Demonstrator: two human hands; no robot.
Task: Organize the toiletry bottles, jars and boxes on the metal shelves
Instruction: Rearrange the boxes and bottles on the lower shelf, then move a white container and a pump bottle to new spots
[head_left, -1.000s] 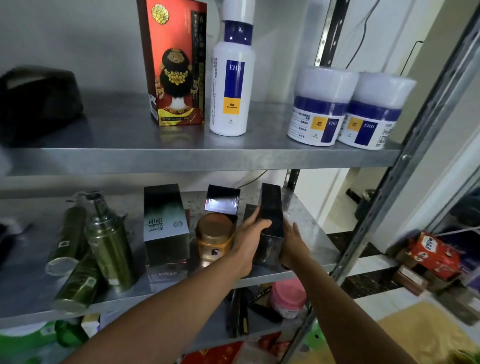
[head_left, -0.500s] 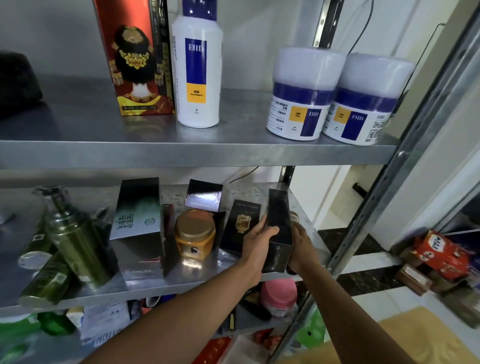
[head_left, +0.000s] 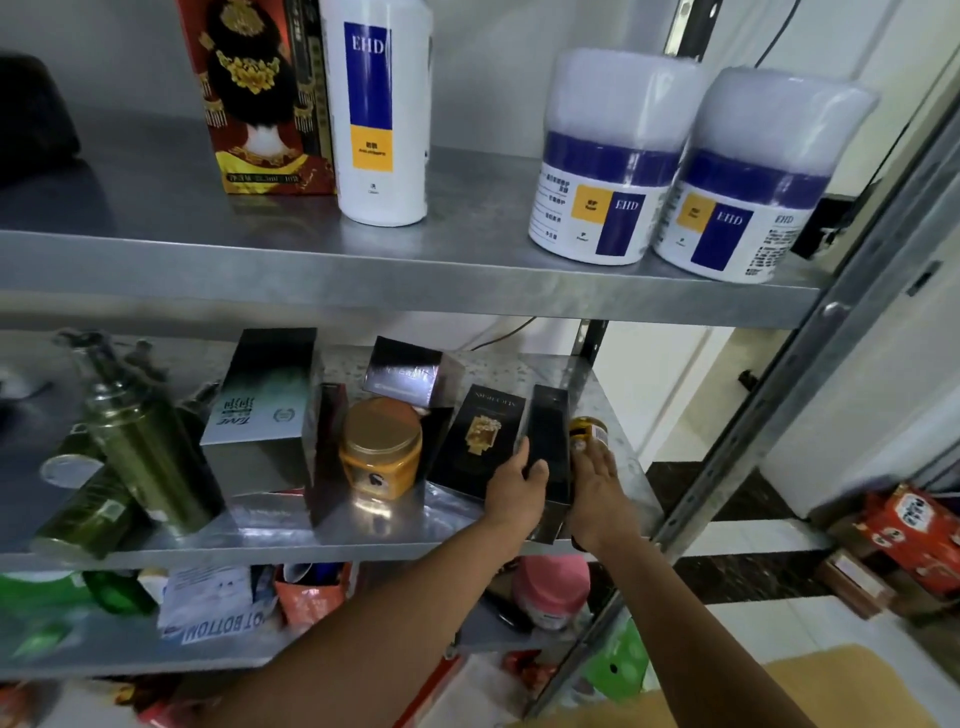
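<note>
Black box: I see a tall dark box (head_left: 545, 447) standing upright near the right front of the middle shelf (head_left: 363, 530), held between both hands.
Left hand: my left hand (head_left: 517, 491) wraps the box's left face, thumb across the front, fingers curled on the far side.
Right hand: my right hand (head_left: 597, 483) lies flat against the box's right face, fingers straight and pressed together; I cannot tell how firmly it presses.
Small jar: a yellow-labelled little jar (head_left: 587, 436) stands just beyond the right fingertips, beside the box.
Neighbours: a black carton with a gold emblem (head_left: 480, 436) leans just left of the box; an amber jar with a gold lid (head_left: 382, 449) stands further left, then a grey-green box (head_left: 265, 410) and green bottles (head_left: 140, 457).
Upper shelf: a red box (head_left: 260, 98), a white EHD bottle (head_left: 382, 114) and two white EHD tubs (head_left: 670, 166) stand on the upper shelf.
</note>
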